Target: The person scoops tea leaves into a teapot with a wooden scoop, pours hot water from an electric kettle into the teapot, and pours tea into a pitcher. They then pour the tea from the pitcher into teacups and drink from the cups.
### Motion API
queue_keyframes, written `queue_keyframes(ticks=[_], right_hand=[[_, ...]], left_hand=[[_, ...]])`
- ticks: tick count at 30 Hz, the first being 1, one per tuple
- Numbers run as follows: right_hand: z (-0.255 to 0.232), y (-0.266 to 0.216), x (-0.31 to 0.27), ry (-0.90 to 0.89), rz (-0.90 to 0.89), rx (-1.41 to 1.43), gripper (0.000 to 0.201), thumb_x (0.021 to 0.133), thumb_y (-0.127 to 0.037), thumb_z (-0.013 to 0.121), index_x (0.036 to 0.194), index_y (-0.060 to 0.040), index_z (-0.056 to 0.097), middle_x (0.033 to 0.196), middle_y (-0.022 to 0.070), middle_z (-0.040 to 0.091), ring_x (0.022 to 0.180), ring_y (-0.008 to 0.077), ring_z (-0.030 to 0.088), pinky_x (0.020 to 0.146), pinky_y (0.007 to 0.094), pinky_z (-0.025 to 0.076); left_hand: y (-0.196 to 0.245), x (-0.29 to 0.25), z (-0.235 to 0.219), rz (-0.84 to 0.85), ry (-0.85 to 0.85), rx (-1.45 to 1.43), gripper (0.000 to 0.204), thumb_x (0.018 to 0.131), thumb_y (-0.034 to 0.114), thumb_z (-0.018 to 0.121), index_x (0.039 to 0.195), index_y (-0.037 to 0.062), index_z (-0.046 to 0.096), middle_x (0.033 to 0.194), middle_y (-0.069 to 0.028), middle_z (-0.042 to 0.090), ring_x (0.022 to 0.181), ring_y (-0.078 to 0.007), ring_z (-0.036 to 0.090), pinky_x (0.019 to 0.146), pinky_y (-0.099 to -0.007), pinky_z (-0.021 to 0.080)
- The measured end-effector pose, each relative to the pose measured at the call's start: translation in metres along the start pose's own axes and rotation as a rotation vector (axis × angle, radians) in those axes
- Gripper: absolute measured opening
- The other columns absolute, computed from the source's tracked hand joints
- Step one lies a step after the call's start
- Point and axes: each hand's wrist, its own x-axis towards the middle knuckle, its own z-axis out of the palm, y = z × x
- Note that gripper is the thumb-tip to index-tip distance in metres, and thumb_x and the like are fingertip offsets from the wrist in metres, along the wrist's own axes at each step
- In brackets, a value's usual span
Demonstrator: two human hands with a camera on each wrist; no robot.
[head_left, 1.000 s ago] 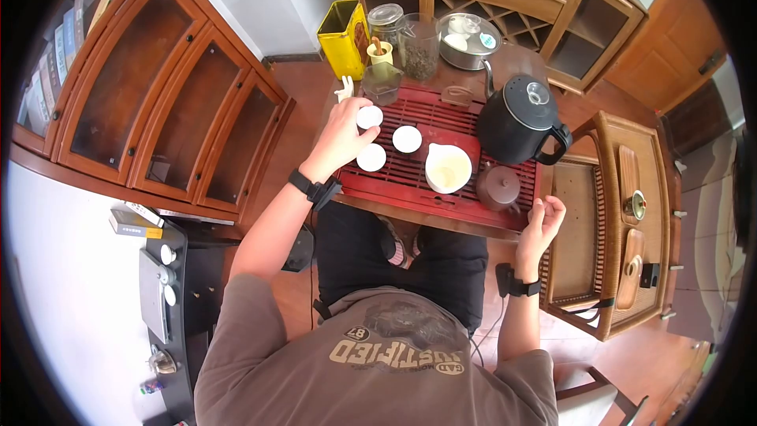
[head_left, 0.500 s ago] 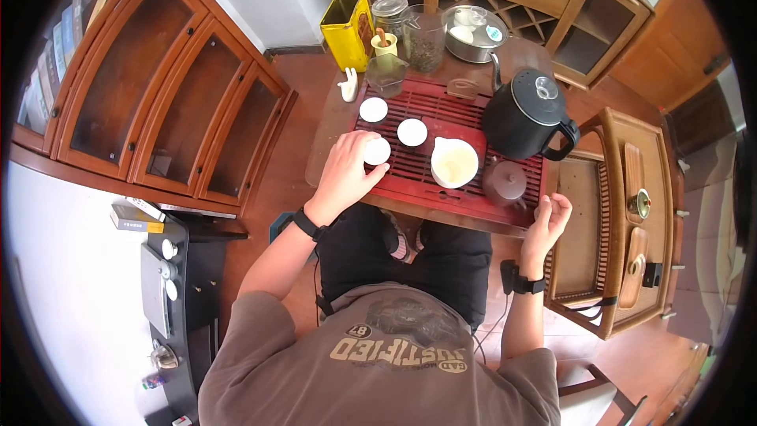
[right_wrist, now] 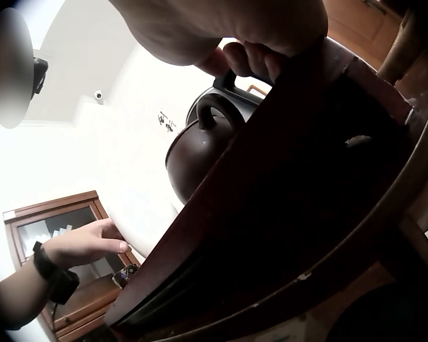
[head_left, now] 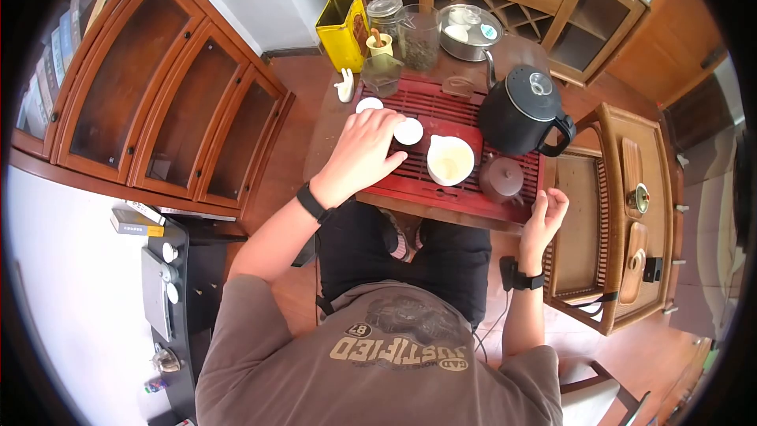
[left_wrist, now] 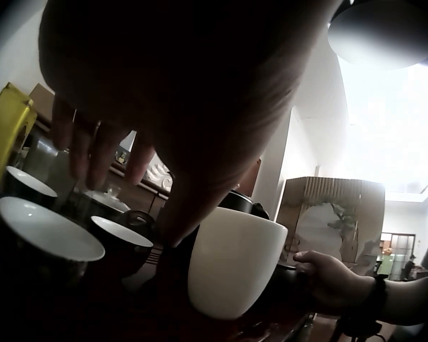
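Glass-fronted wooden cabinets (head_left: pixel 158 79) stand along the left side of the room, and a rattan cart (head_left: pixel 623 221) stands to the right of the wooden worktop (head_left: pixel 331 126). On the worktop lies a red slatted tray (head_left: pixel 441 196), and above its left part the left hand (head_left: pixel 359 151) is held palm down, its grip open, fingers reaching toward the far side and thumb apart. One white cup (head_left: pixel 369 104) sits just beyond the fingers and another white cup (head_left: pixel 408 131) just to their right; the left wrist view shows a third cup (left_wrist: pixel 50 231), hidden beneath the hand from above. Whether a fingertip touches any cup cannot be told. Right of the cups is a white pitcher (head_left: pixel 450 160) with pale liquid inside, then a brown teapot (head_left: pixel 501 179), with a black kettle (head_left: pixel 520 110) beyond it. The right hand (head_left: pixel 544 221) is at the tray's near right corner, its grip relaxed, fingers loosely bent and holding nothing. Off the tray's far left corner stands a small white figurine (head_left: pixel 344 86); farther back are a yellow tin (head_left: pixel 341 35), a lidded glass jar (head_left: pixel 384 12), a glass vessel (head_left: pixel 418 39) of dark leaves and a lidded metal pot (head_left: pixel 468 39).
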Motion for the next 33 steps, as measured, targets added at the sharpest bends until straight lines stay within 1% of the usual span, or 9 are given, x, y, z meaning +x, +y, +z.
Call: queue_keyframes(ticks=[5, 10, 11, 13, 17, 18, 25, 28, 33], right_hand=[[-0.003, 0.002, 0.001, -0.002, 0.027, 0.003, 0.016, 0.105, -0.006, 0.061, 0.119, -0.0046, 0.053, 0.089, -0.0011, 0.059, 0.081, 0.0055, 0.053, 0.077, 0.0232, 0.044], [-0.001, -0.003, 0.0, 0.011, 0.009, -0.024, 0.015, 0.105, -0.006, 0.061, 0.118, -0.005, 0.054, 0.088, -0.0018, 0.058, 0.079, 0.0048, 0.052, 0.075, 0.0229, 0.044], [0.0, -0.004, -0.001, 0.001, 0.009, -0.025, 0.015, 0.105, -0.005, 0.061, 0.118, -0.0051, 0.054, 0.087, -0.0019, 0.058, 0.078, 0.0046, 0.052, 0.075, 0.0228, 0.044], [0.001, -0.005, -0.001, 0.009, -0.007, -0.004, 0.014, 0.105, -0.005, 0.06, 0.117, -0.0049, 0.054, 0.087, -0.0021, 0.057, 0.078, 0.0045, 0.051, 0.074, 0.0226, 0.044], [0.001, -0.005, -0.002, -0.005, 0.001, -0.003, 0.015, 0.105, -0.005, 0.06, 0.118, -0.0048, 0.053, 0.086, -0.0026, 0.057, 0.078, 0.0042, 0.051, 0.074, 0.0222, 0.043], [0.002, -0.007, -0.002, -0.014, 0.007, 0.003, 0.015, 0.105, -0.005, 0.06, 0.118, -0.0049, 0.052, 0.086, -0.0029, 0.056, 0.078, 0.0041, 0.05, 0.074, 0.022, 0.043], [0.003, -0.008, -0.003, -0.014, -0.017, -0.018, 0.015, 0.105, -0.005, 0.06, 0.118, -0.0048, 0.052, 0.086, -0.0034, 0.055, 0.077, 0.0034, 0.049, 0.073, 0.0209, 0.041], [0.004, -0.008, -0.003, -0.028, -0.031, -0.015, 0.016, 0.105, -0.005, 0.06, 0.118, -0.0047, 0.051, 0.087, -0.0033, 0.055, 0.078, 0.0034, 0.05, 0.073, 0.0206, 0.041], [0.007, -0.01, -0.004, -0.023, -0.046, 0.001, 0.016, 0.105, -0.004, 0.06, 0.119, -0.0047, 0.051, 0.087, -0.003, 0.055, 0.078, 0.0035, 0.05, 0.073, 0.0207, 0.041]], left_hand=[[-0.008, 0.024, 0.012, 0.022, -0.084, 0.028, 0.059, 0.081, 0.018, 0.082, 0.133, 0.0062, 0.057, 0.129, -0.0134, 0.063, 0.125, -0.0341, 0.055, 0.111, -0.0473, 0.038], [-0.021, 0.032, 0.021, 0.078, -0.143, 0.047, 0.051, 0.08, 0.015, 0.08, 0.127, 0.0082, 0.061, 0.118, -0.0116, 0.069, 0.118, -0.0324, 0.06, 0.108, -0.0466, 0.038], [-0.022, 0.032, 0.022, 0.089, -0.14, 0.053, 0.051, 0.08, 0.015, 0.08, 0.127, 0.0082, 0.061, 0.118, -0.0116, 0.069, 0.118, -0.0324, 0.06, 0.108, -0.0466, 0.038], [-0.023, 0.032, 0.023, 0.168, -0.07, 0.108, 0.048, 0.079, 0.013, 0.077, 0.124, 0.0075, 0.062, 0.108, -0.0098, 0.07, 0.106, -0.0309, 0.064, 0.098, -0.0463, 0.044], [-0.022, 0.035, 0.022, 0.138, -0.064, 0.117, 0.048, 0.078, 0.015, 0.077, 0.123, 0.0078, 0.061, 0.107, -0.0101, 0.069, 0.105, -0.031, 0.063, 0.097, -0.0465, 0.043], [-0.023, 0.036, 0.021, 0.125, -0.1, 0.109, 0.049, 0.077, 0.015, 0.077, 0.123, 0.0078, 0.061, 0.107, -0.0102, 0.069, 0.106, -0.0312, 0.062, 0.097, -0.0458, 0.042], [-0.02, 0.037, 0.018, 0.114, -0.083, 0.107, 0.055, 0.074, 0.014, 0.078, 0.125, 0.0078, 0.059, 0.112, -0.0098, 0.067, 0.108, -0.0307, 0.059, 0.097, -0.0453, 0.041], [-0.022, 0.039, 0.017, 0.037, -0.158, 0.106, 0.058, 0.075, 0.015, 0.081, 0.128, 0.009, 0.06, 0.12, -0.0098, 0.067, 0.112, -0.0311, 0.058, 0.102, -0.0453, 0.04], [-0.026, 0.042, 0.021, 0.041, -0.131, 0.101, 0.059, 0.077, 0.013, 0.08, 0.132, 0.0091, 0.059, 0.123, -0.0099, 0.066, 0.114, -0.0314, 0.057, 0.103, -0.045, 0.04]])
